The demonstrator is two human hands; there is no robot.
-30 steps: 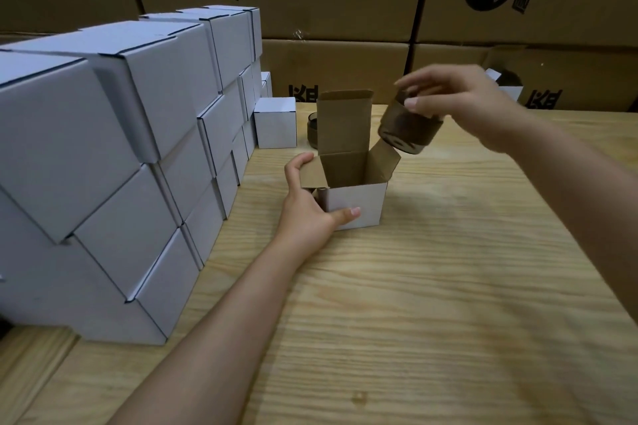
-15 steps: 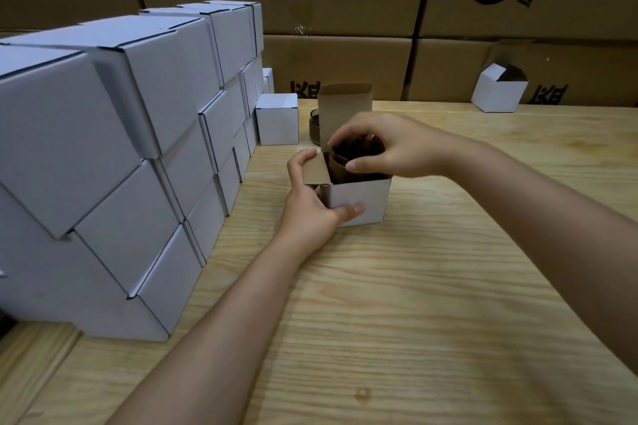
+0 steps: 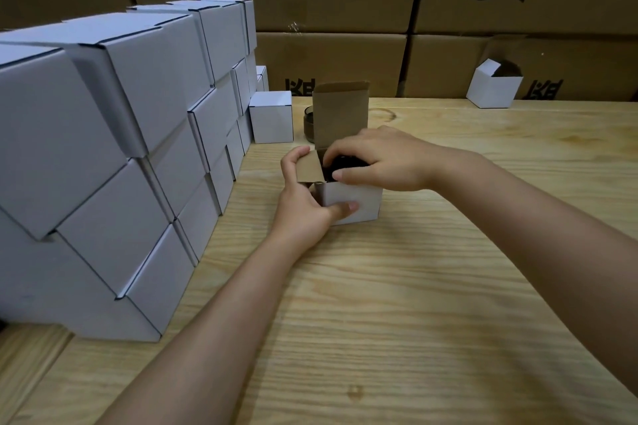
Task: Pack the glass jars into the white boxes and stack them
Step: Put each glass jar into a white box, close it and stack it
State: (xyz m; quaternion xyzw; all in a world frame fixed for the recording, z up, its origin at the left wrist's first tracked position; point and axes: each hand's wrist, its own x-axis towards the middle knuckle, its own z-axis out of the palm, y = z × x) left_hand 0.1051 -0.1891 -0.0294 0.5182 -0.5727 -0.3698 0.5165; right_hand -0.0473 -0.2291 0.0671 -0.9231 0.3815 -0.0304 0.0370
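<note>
pinching jar (image 3: 345, 165) by its top with right hand (image 3: 379, 159), low inside open box (image 3: 359, 198). gripping box's left corner with left hand (image 3: 303, 207), thumb on front. flap (image 3: 340, 110) up, not closed yet. left to do: tuck flap, add to stack (image 3: 138, 148) of shut boxes alongside. beyond: second jar (image 3: 308, 122) behind flap; far box (image 3: 493, 88) open, something dark inside.

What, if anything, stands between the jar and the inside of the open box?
Nothing visible. The jar, gripped by the right hand, sits in the mouth of the open box; the lid flap stands upright behind it, the side flap leans outward by the left hand.
</note>
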